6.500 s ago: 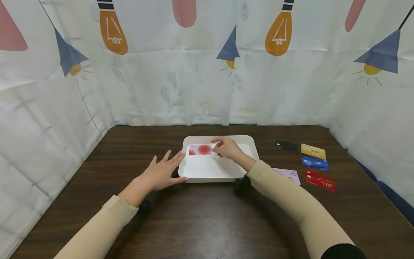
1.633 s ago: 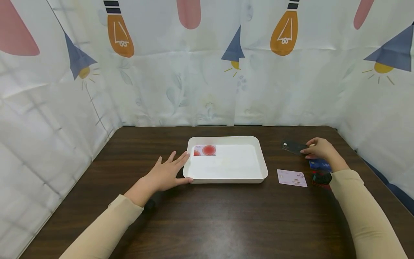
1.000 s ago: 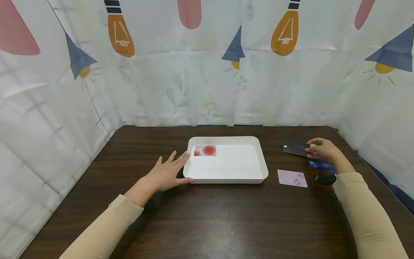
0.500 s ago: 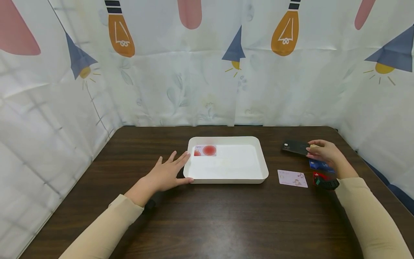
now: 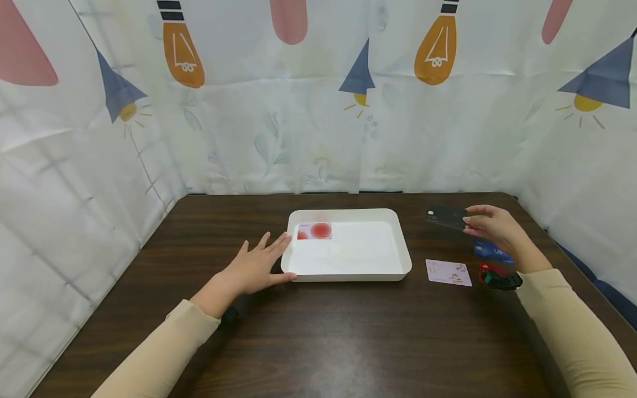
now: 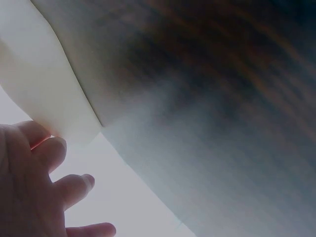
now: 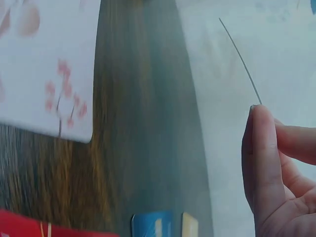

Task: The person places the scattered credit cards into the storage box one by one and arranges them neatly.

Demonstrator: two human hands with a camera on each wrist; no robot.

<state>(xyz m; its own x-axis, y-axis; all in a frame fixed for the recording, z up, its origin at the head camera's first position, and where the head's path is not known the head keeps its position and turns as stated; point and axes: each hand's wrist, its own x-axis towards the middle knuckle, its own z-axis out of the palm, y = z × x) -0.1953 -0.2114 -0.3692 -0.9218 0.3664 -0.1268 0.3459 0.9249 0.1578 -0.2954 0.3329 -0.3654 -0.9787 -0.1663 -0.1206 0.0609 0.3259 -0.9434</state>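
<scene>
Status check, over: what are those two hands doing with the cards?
Right hand: pinching black card, held above table. Left hand: fingers spread at white tray's left edge. No obstacle seen between black card and tray.

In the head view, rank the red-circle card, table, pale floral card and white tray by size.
1. Table
2. White tray
3. Pale floral card
4. Red-circle card, though it lies farther off
</scene>
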